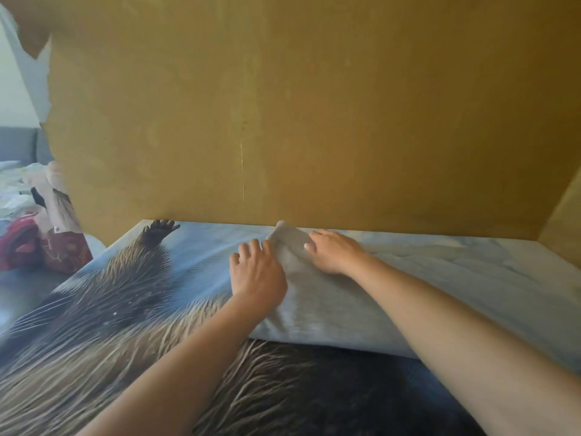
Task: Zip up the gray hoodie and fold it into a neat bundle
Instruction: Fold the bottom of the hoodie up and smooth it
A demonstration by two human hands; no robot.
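Both bare forearms reach forward, converging toward the middle. The left hand (256,272) lies palm down, fingers slightly spread and nearly straight. The right hand (334,251) also lies palm down, fingers extended and angled leftward, close beside the left.
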